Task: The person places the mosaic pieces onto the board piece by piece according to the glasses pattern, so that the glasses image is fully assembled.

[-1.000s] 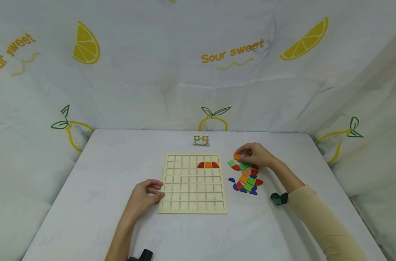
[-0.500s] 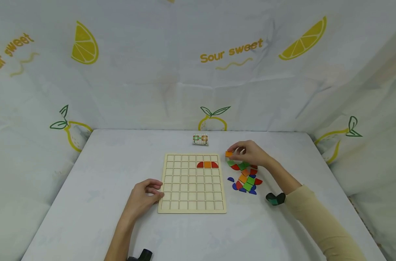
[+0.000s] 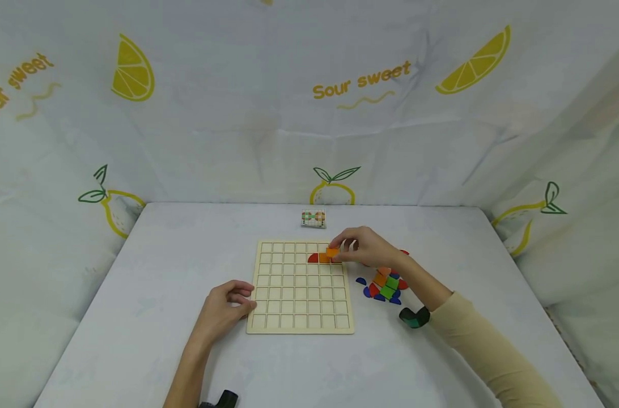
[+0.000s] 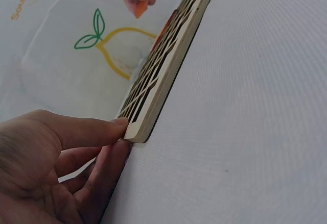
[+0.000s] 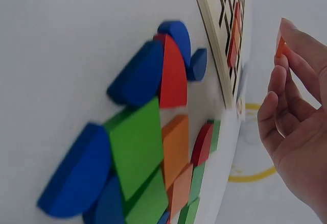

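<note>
In the head view my right hand [image 3: 365, 247] pinches an orange square tile [image 3: 332, 252] above the upper right of a wooden grid board [image 3: 286, 325]. The right wrist view shows this tile [image 5: 280, 46] edge-on between thumb and finger. Two red quarter-round tiles with an orange square between them sit in the board's second row; the held tile and my hand partly cover the right ones. My left hand [image 3: 227, 309] grips the board's left edge; in the left wrist view its fingertips [image 4: 120, 127] meet at the wooden rim.
A loose pile of green tiles [image 3: 389, 287], with orange, red and blue ones, lies right of the board, partly behind my right forearm. A small pattern card [image 3: 313, 219] stands behind the board. A black wrist device [image 3: 414, 318] hangs by the right sleeve. Lemon-printed cloth [image 3: 228, 141] surrounds the table.
My right hand has carried the orange square tile leftward from over the pile to above the board's upper right. My left hand stays at the board's edge.
</note>
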Available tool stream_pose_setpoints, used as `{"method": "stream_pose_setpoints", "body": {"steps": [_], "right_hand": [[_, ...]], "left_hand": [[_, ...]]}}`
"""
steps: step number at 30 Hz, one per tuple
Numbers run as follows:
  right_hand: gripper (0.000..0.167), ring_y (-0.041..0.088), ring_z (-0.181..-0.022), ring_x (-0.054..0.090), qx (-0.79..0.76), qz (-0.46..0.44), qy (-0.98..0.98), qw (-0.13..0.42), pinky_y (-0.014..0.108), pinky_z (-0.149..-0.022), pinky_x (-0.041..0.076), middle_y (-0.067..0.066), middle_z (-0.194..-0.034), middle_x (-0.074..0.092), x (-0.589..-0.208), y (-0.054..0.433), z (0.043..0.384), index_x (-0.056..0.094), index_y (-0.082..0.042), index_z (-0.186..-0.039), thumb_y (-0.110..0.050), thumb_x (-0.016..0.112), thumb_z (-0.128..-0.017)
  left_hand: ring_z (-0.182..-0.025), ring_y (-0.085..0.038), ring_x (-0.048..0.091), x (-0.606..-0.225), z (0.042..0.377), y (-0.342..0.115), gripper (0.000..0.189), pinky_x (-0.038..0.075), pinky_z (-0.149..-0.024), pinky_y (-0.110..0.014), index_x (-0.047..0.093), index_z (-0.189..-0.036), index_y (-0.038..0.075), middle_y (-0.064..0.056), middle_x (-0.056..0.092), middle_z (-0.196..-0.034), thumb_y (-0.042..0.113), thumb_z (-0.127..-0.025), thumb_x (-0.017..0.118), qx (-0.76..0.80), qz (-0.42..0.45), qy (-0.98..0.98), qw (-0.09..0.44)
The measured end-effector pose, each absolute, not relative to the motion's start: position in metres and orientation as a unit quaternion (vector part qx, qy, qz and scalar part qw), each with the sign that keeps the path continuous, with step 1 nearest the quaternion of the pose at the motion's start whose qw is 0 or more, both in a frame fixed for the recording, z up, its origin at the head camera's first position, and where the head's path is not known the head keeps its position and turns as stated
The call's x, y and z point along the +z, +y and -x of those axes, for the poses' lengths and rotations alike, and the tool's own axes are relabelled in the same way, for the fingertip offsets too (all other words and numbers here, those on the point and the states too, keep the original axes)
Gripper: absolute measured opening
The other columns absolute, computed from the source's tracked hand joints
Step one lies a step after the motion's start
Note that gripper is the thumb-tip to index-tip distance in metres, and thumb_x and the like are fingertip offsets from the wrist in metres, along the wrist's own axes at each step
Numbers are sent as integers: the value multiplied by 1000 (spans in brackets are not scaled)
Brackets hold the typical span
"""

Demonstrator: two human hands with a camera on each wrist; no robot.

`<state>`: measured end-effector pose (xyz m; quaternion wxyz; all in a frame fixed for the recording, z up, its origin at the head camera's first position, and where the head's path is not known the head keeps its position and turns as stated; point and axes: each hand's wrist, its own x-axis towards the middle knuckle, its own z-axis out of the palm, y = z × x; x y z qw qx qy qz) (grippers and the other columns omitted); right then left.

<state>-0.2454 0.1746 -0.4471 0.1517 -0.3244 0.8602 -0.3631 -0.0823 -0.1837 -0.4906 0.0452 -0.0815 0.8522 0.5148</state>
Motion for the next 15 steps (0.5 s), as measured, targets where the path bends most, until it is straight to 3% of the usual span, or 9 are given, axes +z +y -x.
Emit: {"method": "stream_pose_setpoints", "body": {"steps": [15], "right_hand": [[24,6,-82,57,-293,376,861,178,19,-75,51,4,-111,78,-460,133,233,81,-9,-114,-24,85,-95]], "left_hand": [[-84,-11,68,-494,84,-184,31,56,-69,-21,76,-117,3,-12,75,-106,3,-87,84,512,80,855,42]]}}
